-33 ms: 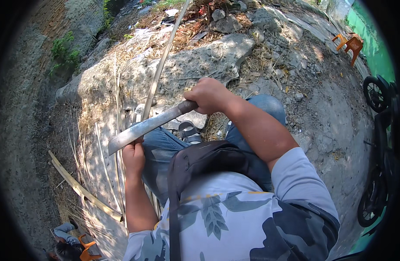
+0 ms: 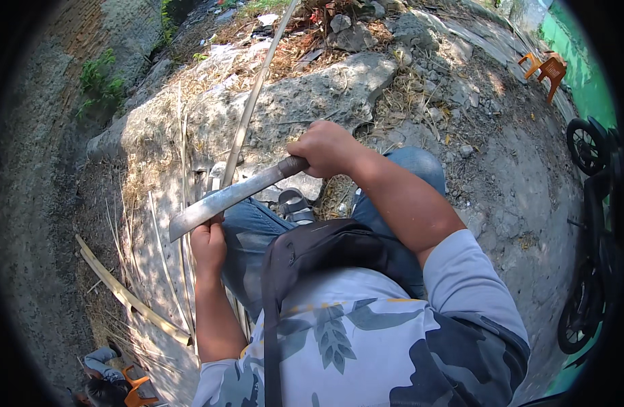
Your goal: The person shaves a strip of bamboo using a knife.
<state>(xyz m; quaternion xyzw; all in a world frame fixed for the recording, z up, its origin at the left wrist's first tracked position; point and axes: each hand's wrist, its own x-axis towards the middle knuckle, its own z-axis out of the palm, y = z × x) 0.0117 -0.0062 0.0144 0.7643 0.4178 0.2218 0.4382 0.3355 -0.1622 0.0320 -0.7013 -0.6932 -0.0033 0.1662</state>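
My right hand [image 2: 325,149] is shut around the dark handle of a long machete [image 2: 217,203], whose grey blade slants down to the left. The blade lies across a long thin bamboo strip [image 2: 254,102] that runs away from me toward the top of the view. My left hand [image 2: 209,247] grips that strip just under the blade, close to my left knee. I am seated in blue jeans, and a sandalled foot [image 2: 295,203] shows between my knees.
Split bamboo strips [image 2: 122,292] lie on the ground at my left. A cracked concrete slab [image 2: 312,95] is ahead. An orange plastic chair [image 2: 546,68] stands far right, and motorcycles [image 2: 590,224] are parked on the right. Another person [image 2: 105,380] sits at lower left.
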